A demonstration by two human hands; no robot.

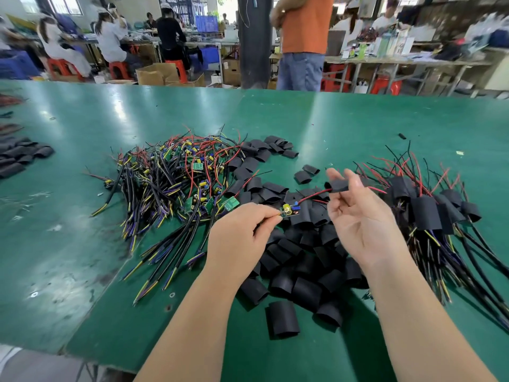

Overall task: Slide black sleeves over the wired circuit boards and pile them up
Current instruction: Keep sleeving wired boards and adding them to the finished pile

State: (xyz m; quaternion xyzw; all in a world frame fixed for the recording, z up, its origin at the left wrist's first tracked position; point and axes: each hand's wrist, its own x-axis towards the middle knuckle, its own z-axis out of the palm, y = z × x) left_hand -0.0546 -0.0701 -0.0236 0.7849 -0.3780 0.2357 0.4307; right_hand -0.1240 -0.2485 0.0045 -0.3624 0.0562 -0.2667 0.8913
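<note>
While your left hand [242,230] pinches the small circuit board [287,211] by its near end between thumb and forefinger, your right hand [358,213] lies palm up and pinches a black sleeve [338,186] at the tips of thumb and forefinger, its other fingers loosely curled on nothing; the board's red wire [314,195] runs from your left fingertips into the sleeve and shows again past your right fingers, so the sleeve seems threaded on the leads but not yet over the board; gripping the board's far end likely keeps the wired end free for the sleeve to travel down; loose sleeves [300,271] lie beneath both sets of fingers; unsleeved boards [176,175] sit beyond and left of your left fingers; the finished pile [429,210] lies just right of your right fingers, handy for dropping; all rest on the green table [82,244].
</note>
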